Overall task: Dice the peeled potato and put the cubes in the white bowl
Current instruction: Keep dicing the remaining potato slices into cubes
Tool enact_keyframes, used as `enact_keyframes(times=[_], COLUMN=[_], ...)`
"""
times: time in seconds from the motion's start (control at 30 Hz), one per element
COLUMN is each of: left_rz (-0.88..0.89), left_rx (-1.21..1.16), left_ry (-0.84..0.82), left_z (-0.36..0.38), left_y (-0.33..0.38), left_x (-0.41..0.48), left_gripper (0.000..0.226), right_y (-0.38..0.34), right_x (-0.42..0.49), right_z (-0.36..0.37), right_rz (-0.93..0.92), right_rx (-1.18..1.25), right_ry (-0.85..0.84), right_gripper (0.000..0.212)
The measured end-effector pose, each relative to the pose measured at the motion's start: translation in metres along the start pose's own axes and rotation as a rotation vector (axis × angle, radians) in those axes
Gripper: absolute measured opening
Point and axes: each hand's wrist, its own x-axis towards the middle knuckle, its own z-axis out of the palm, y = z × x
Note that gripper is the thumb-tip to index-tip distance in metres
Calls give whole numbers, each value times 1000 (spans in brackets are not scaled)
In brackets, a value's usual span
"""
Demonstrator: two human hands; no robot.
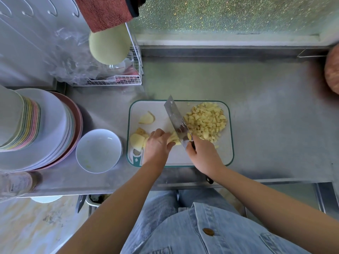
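On the white cutting board (225,154) with a green rim, a pile of potato cubes (206,122) lies at the far right. My left hand (157,145) presses down on potato strips (174,140) near the board's middle. My right hand (203,154) grips the handle of a cleaver (175,118), whose blade rests against the strips. Potato slices (137,141) lie at the board's left, with another slice (146,118) behind them. The white bowl (99,151) stands left of the board with only small scraps inside.
A tall stack of plates (45,129) fills the counter's left. Behind it a white wire rack (117,80) holds plastic bags and a green bowl, with a red towel above. A brown round object (332,70) sits at the far right. The steel counter edge runs below the board.
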Motion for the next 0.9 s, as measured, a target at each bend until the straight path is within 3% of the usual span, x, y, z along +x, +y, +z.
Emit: enact_keyframes(times=[0.2,0.43,0.6,0.7,0.9], left_rz=[15,32,28,-6,16], left_rx=[58,83,99,99,93], left_ry=[-14,-34,-82,-91,-90], left_z=[-4,-5,-6,-8,-10], left_y=[1,5,7,7,-1], left_x=[-2,1,1,1,-5], left_gripper=[32,25,25,22,38], right_y=[-9,-11,-13,-13,-10], right_x=[-5,-5,-3,0,-3], right_z=[-7,11,21,21,9], right_rz=[3,23,16,17,-6], right_rx=[-56,-106,-206,-167,-58], right_ry=[-56,-62,-29,4,47], right_gripper=[32,11,22,19,12])
